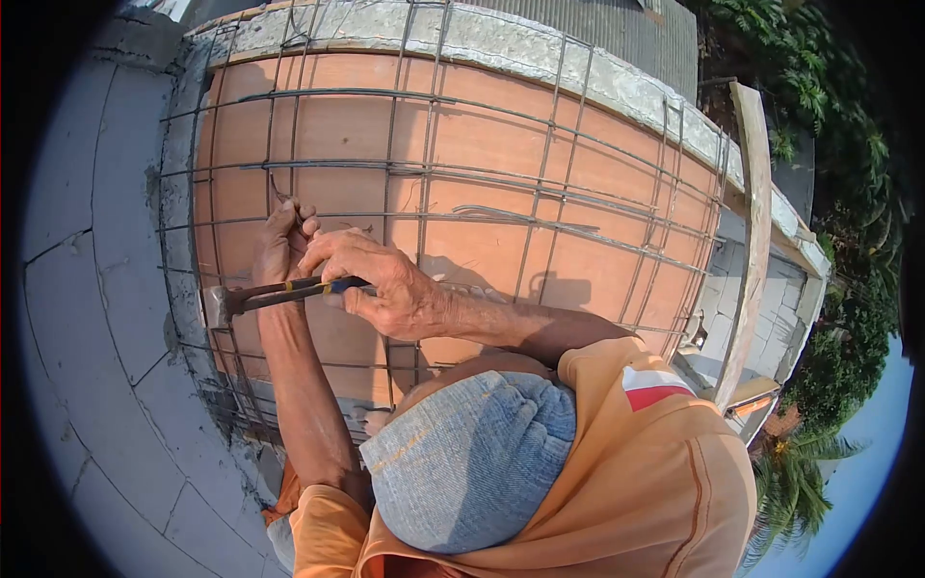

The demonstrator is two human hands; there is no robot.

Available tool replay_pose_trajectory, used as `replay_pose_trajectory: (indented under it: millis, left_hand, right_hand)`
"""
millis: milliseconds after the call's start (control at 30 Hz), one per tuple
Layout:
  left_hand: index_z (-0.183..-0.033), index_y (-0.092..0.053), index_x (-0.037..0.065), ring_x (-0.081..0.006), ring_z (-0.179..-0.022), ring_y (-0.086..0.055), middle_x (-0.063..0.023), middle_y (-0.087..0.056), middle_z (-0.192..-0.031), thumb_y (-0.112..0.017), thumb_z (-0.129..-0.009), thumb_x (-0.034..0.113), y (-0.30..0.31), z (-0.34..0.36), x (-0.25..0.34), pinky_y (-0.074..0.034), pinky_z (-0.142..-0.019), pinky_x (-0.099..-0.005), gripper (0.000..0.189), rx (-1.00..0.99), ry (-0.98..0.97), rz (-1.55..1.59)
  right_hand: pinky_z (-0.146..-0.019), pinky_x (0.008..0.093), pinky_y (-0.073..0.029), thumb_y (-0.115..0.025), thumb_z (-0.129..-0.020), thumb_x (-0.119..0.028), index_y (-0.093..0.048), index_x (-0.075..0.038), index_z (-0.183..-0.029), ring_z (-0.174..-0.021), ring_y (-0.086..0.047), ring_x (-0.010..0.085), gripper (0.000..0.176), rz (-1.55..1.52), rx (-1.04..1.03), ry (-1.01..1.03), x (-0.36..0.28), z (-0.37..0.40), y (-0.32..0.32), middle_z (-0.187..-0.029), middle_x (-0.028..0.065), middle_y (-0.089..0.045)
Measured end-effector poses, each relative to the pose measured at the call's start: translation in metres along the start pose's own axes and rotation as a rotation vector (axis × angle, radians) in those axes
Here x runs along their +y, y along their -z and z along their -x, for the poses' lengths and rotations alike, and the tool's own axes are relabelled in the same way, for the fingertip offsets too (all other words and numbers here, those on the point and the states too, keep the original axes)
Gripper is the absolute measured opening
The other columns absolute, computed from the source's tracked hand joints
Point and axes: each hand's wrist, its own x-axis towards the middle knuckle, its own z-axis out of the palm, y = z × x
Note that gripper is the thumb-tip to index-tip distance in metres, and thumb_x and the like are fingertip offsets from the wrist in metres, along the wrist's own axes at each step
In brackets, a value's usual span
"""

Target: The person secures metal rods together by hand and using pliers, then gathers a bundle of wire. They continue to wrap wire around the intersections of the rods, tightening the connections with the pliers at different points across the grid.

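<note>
While the left hand [282, 241] curls its fingers tight around a steel mesh [540, 173] bar, the right hand [385, 279] grips the pincers [260, 296] by the handles.

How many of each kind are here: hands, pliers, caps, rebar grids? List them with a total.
Hands: 2, left hand closed on the rebar grid, right hand gripping the pliers
Pliers: 1
Cap: 1
Rebar grid: 1
Total: 5

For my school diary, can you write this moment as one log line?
left hand: gripping rebar mesh | right hand: holding pliers | under mesh: plywood formwork
</note>
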Motion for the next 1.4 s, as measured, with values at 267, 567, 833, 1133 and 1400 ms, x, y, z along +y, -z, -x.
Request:
replay_pose_trajectory:
  millis: [267,567,833,1133,1400]
  left_hand:
    - [-0.098,-0.050,0.000,-0.0177,-0.073,-0.047,-0.0088,-0.048,-0.086,-0.048,-0.097,0.005,0.120,-0.029,0.047,-0.044,-0.057,-0.0287,0.006,0.149,-0.107,0.411]
    - [-0.104,-0.040,-0.001,-0.0187,-0.075,-0.042,-0.0079,-0.039,-0.087,-0.039,-0.099,0.000,0.082,0.008,0.080,-0.042,-0.061,-0.0286,0.005,-0.407,-0.028,0.636]
    - [-0.108,-0.043,-0.003,-0.0192,-0.077,-0.043,-0.0079,-0.039,-0.088,-0.038,-0.102,0.007,0.004,0.012,0.040,-0.045,-0.065,-0.0321,0.012,-0.461,0.003,0.778]
    - [-0.098,-0.056,0.003,-0.0178,-0.078,-0.058,-0.0071,-0.056,-0.085,-0.051,-0.098,0.013,-0.080,0.027,-0.043,-0.055,-0.080,-0.0367,0.011,-0.275,0.003,0.493]
    - [-0.093,-0.057,0.008,-0.0173,-0.079,-0.062,-0.0040,-0.060,-0.080,-0.059,-0.095,0.019,-0.100,0.036,-0.135,-0.053,-0.084,-0.0395,0.011,-0.280,0.180,0.330]
  right_hand:
    - [-0.104,0.0428,-0.043,-0.054,-0.095,-0.013,-0.050,0.000,-0.101,-0.119,-0.056,0.0262,0.015,-0.537,-0.065,-0.246,-0.058,-0.020,0.053,-0.128,0.0203,-0.054]
    - [-0.078,0.0379,-0.057,-0.055,-0.088,-0.010,-0.050,-0.004,-0.102,-0.078,-0.065,0.0209,0.016,-0.409,0.457,-0.693,-0.084,0.096,0.145,-0.086,0.0106,-0.055]
    - [-0.071,0.0442,-0.046,-0.058,-0.076,-0.002,-0.051,-0.001,-0.099,-0.083,-0.053,0.0402,0.024,1.105,0.168,-0.863,-0.076,0.303,0.140,-0.098,0.0194,-0.050]
    - [-0.076,0.0450,-0.043,-0.071,-0.074,-0.016,-0.053,-0.002,-0.094,-0.093,-0.053,0.0358,0.030,1.134,0.046,-0.970,-0.056,0.330,0.111,-0.099,0.0164,-0.053]
    - [-0.079,0.0427,-0.047,-0.054,-0.095,-0.011,-0.057,0.004,-0.099,-0.093,-0.057,0.0373,0.017,1.127,0.626,-0.461,-0.082,0.146,0.155,-0.101,0.0216,-0.057]
